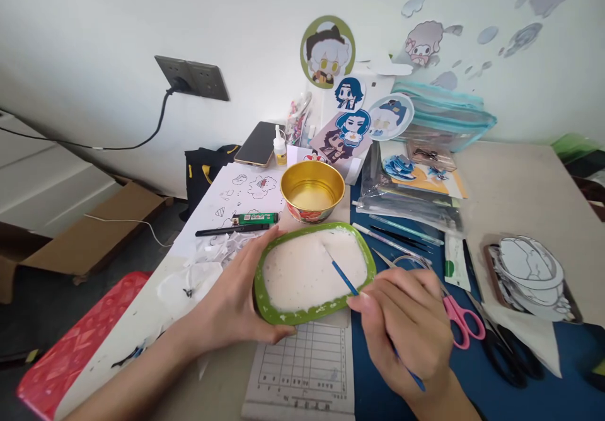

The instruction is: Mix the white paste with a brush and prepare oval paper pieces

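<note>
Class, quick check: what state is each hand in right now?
Left hand: holding the green-rimmed dish by its left end.
Right hand: closed, holding the thin blue tool.

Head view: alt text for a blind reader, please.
A person's left hand holds a green-rimmed tray of white material while the right hand holds a thin blue tool, its tip over that material. A gold-lined bowl stands behind the tray; pink-handled scissors lie to the right and paper scraps to the left on a cluttered desk.
</note>
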{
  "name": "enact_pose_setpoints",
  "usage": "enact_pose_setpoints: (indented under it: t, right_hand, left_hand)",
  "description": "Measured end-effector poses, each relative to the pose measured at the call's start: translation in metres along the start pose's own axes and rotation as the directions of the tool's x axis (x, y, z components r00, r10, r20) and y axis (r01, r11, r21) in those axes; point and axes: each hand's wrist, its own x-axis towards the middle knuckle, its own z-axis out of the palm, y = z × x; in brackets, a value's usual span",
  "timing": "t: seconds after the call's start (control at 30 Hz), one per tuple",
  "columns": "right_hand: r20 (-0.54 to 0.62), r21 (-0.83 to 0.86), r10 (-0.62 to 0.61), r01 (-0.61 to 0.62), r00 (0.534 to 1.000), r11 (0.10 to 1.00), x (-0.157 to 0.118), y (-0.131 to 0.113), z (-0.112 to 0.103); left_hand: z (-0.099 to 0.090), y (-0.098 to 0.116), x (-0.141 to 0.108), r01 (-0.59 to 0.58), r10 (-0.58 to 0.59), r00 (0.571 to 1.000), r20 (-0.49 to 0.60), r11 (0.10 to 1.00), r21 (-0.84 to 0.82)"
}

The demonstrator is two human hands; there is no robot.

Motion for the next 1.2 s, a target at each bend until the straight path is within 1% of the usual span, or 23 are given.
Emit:
enact_pose_setpoints:
  t: [0.13,0.2,0.27,0.33,0.4,0.47,0.53,0.57,0.67,0.77,0.8,0.9,1.0,1.13,1.2]
  right_hand:
    - [-0.03,-0.035,0.013,-0.014,0.999,0.999,0.001,0.001,-0.001]
    - [-0.02,-0.011,-0.007,0.007,1.0,1.0,0.002,0.001,-0.002]
    - [-0.024,-0.037,-0.002,0.001,1.0,0.999,0.002,0.001,-0.003]
    - [-0.034,-0.07,0.007,-0.009,0.999,0.997,0.003,0.0,-0.004]
    - [-0.018,-0.05,-0.02,0.019,1.0,0.999,0.003,0.0,-0.005]
    - [-0.018,-0.054,-0.026,0.025,0.999,0.998,0.003,0.0,-0.006]
    - [-0.045,-0.078,-0.002,-0.002,0.999,0.997,0.003,-0.001,-0.007]
    - [-0.042,-0.066,-0.002,-0.001,0.999,0.998,0.003,-0.001,-0.008]
    - [-0.007,-0.008,-0.053,0.053,0.999,0.999,0.002,-0.002,-0.008]
    - [-0.036,-0.07,-0.033,0.03,0.999,0.997,0.001,-0.001,-0.008]
    - [-0.031,-0.062,-0.04,0.038,0.999,0.997,0.001,-0.001,-0.009]
    - [0.018,-0.008,-0.081,0.081,0.997,0.997,0.001,0.001,-0.01]
    - [-0.033,-0.056,-0.027,0.025,0.999,0.998,0.001,0.003,-0.012]
    - [-0.002,-0.001,-0.081,0.081,0.997,0.997,0.001,0.003,-0.014]
    - [-0.034,-0.039,-0.05,0.049,0.998,0.998,0.0,0.002,-0.015]
  left_hand:
    - [0.0,0.003,0.0,0.014,-0.014,1.0,-0.013,1.0,-0.003]
    - [0.0,0.004,0.001,0.014,-0.015,1.0,-0.017,1.0,-0.014]
    - [0.0,0.004,0.001,0.013,-0.013,1.0,-0.026,1.0,-0.017]
    - [0.0,0.003,0.001,0.01,-0.01,1.0,-0.013,1.0,-0.007]
    - [0.0,0.002,0.0,0.004,-0.004,1.0,0.003,1.0,-0.002]
    - [0.001,0.002,0.0,0.012,-0.012,1.0,-0.011,1.0,-0.012]
    - [0.002,0.003,0.0,0.034,-0.035,0.999,-0.033,0.999,-0.025]
    - [0.002,0.003,-0.001,0.045,-0.046,0.998,-0.037,0.999,-0.029]
    - [0.002,0.003,-0.001,0.053,-0.054,0.998,-0.028,0.998,-0.03]
    - [0.0,0.001,-0.001,0.027,-0.027,1.0,0.008,1.0,-0.013]
    - [0.0,0.001,-0.001,0.018,-0.018,1.0,0.016,1.0,-0.01]
    - [0.0,0.0,-0.001,0.013,-0.013,1.0,0.004,1.0,-0.009]
    - [0.0,0.001,0.0,0.026,-0.026,1.0,-0.008,1.0,-0.002]
    - [0.0,0.002,0.0,0.016,-0.016,1.0,-0.004,1.0,-0.002]
    - [0.001,0.002,-0.001,0.034,-0.034,0.999,-0.018,0.999,0.006]
